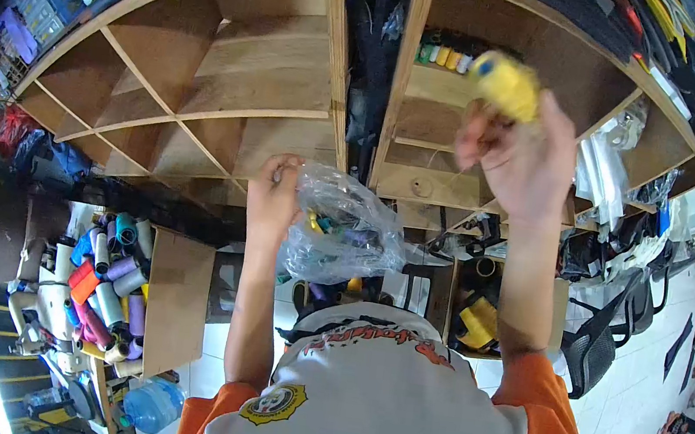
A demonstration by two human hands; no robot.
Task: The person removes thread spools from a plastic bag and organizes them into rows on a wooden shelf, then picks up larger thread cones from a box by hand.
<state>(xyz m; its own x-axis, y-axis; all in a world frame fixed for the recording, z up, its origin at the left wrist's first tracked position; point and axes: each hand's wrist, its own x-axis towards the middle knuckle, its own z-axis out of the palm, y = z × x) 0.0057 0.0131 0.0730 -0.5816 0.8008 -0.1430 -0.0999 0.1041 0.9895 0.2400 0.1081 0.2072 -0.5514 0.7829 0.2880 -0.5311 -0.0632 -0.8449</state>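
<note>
My right hand [530, 166] is raised before the right-hand shelf unit, with a yellow thread spool [509, 87] held at the fingertips; motion blurs the spool. A thin loose thread seems to hang below these fingers. With fingers closed on its rim, my left hand [273, 194] holds a clear plastic bag [351, 257] in front of my body. Inside the bag are several small coloured spools, partly hidden by the crumpled plastic. On the shelf behind the yellow spool stands a row of small spools [445, 57] in green, yellow and white.
Wooden compartment shelves [176, 117] span the front, left and right. At left, a cardboard box [178, 300] stands beside a heap of large coloured thread cones [107, 273]. Another box [479, 351] at right holds yellow cones. A black chair [602, 347] and a water jug [153, 405] stand on the floor.
</note>
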